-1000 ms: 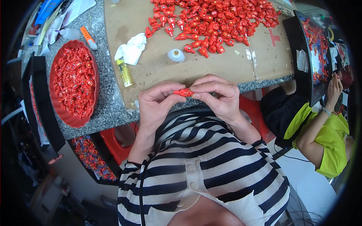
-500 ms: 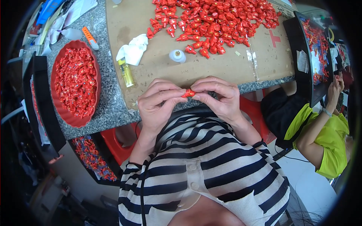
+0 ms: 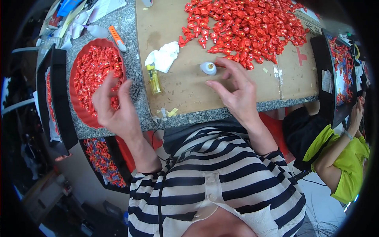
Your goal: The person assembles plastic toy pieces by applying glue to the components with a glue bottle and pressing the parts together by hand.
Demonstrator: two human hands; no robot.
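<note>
At far left: one black tray (image 3: 59, 94), seen from its side, red pieces showing within. Below the worktop's edge, a second black tray, filled with mixed red and blue pieces (image 3: 103, 162).

On the grey speckled stone worktop (image 3: 132, 51): one oval red dish (image 3: 72, 85), scalloped rim, filled with small glossy red plastic pieces (image 3: 89, 75). Behind it, loose papers (image 3: 106, 10) and one orange utility knife (image 3: 117, 36), lying at a slant.

Left hand (image 3: 118, 114): over the near right part of the dish, thumb and fingers parted and curved, no piece visible between them; whether the fingertips touch the contents cannot be told.

On a flat brown cardboard sheet (image 3: 185, 94), left to right: one crumpled white tissue (image 3: 164, 57); one clear yellow lighter (image 3: 154, 81), its top end against or just beside the tissue; one small white bottle (image 3: 208, 68) with a narrow tip; one large heap of red plastic pieces (image 3: 244, 27) along the far side.

Right hand (image 3: 241, 96): just beside the bottle, thumb and forefinger spread wide, nothing held; contact with the bottle cannot be told.

At far right: one black tray (image 3: 319, 59) of red and blue pieces, and a co-worker in a lime-green top (image 3: 347, 168).
</note>
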